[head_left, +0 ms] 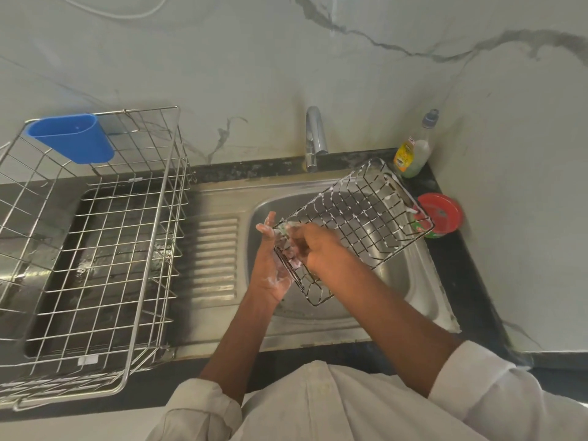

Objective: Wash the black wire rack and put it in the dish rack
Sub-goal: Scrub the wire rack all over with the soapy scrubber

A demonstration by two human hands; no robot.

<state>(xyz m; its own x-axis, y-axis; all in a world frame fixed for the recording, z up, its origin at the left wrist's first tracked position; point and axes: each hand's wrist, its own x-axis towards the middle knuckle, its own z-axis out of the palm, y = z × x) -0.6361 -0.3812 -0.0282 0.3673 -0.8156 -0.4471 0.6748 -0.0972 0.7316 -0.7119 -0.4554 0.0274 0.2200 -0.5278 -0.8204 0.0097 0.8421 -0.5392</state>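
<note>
1. The table [471, 281] is a dark surface that runs wall to wall and carries a steel sink [410, 275] on the right, with its ribbed drainboard in the middle and the empty steel dish rack [95, 249] on the left, well apart from the basin.

2. The black wire rack [356, 224] is held tilted over the sink basin, below the tap [315, 138]. Its long axis runs from near-left, at the hands, to far-right, where its far end reaches toward the soap bottle [413, 151] and the red tub [440, 214]. White suds cling to many of its wires.

3. The dish rack lies to the left of the wire rack, across the drainboard — so the coming transfer is a leftward carry, and the left side is the nearer one.

4. The left hand [270, 265] supports the near-left end of the wire rack from outside, fingers fairly straight and foamy against the wires — whether the thumb hooks a wire I cannot tell.

5. The right hand [305, 246] reaches into the same end, fingers curled around a small soapy scrubber [283, 229] pressed to the wires.

6. By my judgement scrubbing is under way and rinsing is not yet done.
</note>
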